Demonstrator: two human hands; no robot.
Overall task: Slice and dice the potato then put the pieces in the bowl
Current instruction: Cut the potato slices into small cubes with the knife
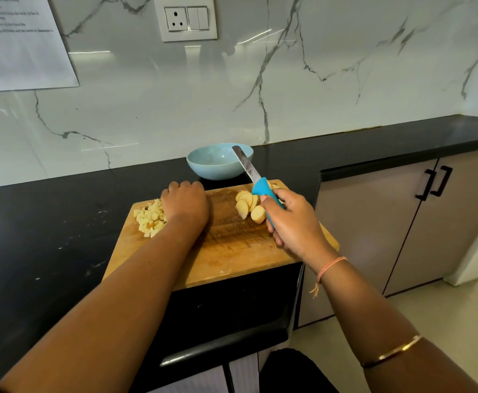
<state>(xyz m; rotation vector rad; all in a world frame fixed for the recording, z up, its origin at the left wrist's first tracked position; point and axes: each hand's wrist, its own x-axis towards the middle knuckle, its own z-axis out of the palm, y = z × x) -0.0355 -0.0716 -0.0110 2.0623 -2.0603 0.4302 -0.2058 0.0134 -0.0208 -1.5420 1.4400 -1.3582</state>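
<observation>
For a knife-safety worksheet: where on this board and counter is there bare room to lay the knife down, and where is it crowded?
Free: the cutting board's middle, between left hand and potato slices; the counter left of the board. Crowded: diced pieces beside the left hand; slices beside the right hand and knife.

The left hand (185, 204) hides its own fingers; print on the paper (19, 43) is too blurred to read.

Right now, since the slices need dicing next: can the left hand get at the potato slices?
Probably yes: only bare cutting board lies between the left hand and the potato slices; the knife is lifted.
</observation>
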